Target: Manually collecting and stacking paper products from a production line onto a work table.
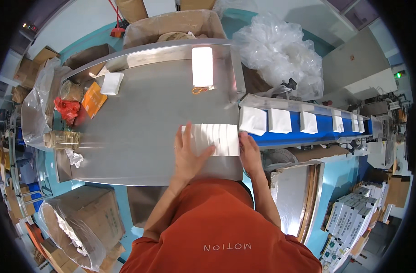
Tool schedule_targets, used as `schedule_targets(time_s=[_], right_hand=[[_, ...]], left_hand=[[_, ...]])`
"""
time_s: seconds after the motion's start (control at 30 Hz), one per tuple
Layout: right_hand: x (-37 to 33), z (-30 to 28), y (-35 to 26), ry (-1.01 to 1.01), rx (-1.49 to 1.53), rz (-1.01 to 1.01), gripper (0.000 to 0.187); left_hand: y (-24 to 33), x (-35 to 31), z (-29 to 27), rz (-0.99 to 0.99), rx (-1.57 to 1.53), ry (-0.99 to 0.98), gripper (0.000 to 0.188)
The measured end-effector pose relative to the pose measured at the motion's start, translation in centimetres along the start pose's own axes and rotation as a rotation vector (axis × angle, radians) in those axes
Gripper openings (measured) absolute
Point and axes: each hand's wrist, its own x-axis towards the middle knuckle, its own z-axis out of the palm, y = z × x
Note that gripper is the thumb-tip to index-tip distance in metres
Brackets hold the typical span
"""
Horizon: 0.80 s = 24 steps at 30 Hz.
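Note:
A row of several white, soft-looking flat packets (214, 139), pressed together side by side, lies on the steel table (139, 109) near its right front corner. Around its left end my left hand (189, 152) is closed, fingers at the far side and thumb laid across the top. Fingers of my right hand (249, 150) are bunched against the row's right end, beside the start of the conveyor. On the blue conveyor belt (280, 137), more white square packets lie spaced out, the closest one (253, 120) just right of the table edge.
A white-screened phone (202, 67) lies at the table's back. Toward the left are an orange pouch (94, 99), a white packet (112, 83), a red plastic bag (67, 109) and a clear jar (62, 139). Cartons (94, 218) and a heap of clear plastic bags (278, 50) surround the table.

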Motion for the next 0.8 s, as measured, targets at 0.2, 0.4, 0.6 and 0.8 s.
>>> schedule_targets(time_s=[0.2, 0.4, 0.6, 0.8], right_hand=[[-0.3, 2.0, -0.1, -0.143, -0.166, 0.126, 0.04], [-0.6, -0.7, 0.7, -0.066, 0.019, 0.148, 0.029], [-1.2, 2.4, -0.8, -0.128, -0.632, -0.231, 0.054], [-1.0, 0.8, -0.1, -0.22, -0.004, 0.294, 0.045]], left_hand=[[0.7, -0.4, 0.9, 0.119, 0.124, 0.086, 0.106], [0.5, 0.3, 0.2, 0.042, -0.022, 0.05, 0.107], [0.8, -0.5, 1.1, 0.066, -0.077, -0.077, 0.105], [1.1, -0.6, 0.9, 0.073, 0.019, 0.018, 0.104]])
